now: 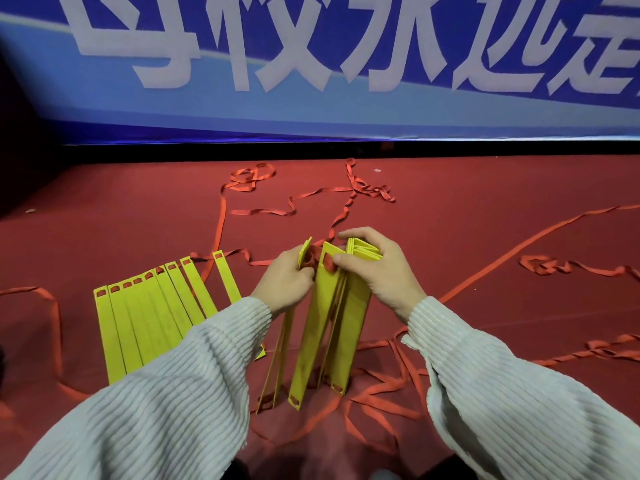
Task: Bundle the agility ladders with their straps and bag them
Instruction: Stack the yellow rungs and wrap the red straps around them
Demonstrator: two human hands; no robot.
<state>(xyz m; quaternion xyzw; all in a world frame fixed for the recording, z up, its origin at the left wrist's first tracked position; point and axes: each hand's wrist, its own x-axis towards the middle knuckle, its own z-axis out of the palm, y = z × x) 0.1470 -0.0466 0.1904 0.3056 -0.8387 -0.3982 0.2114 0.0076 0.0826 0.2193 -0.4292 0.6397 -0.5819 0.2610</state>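
Head view: both hands gather yellow ladder rungs upright on the red floor.
The left hand pinches one rung; the right hand grips the stacked rungs. More flat rungs lie left, red straps trailing around.

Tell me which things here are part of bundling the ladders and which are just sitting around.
Part of the job:
- upright yellow rungs, gripped by the left hand and right hand
- flat yellow rungs on the floor
- red straps threaded through the rungs

Just there:
- red carpet
- blue banner behind

No bag is visible.
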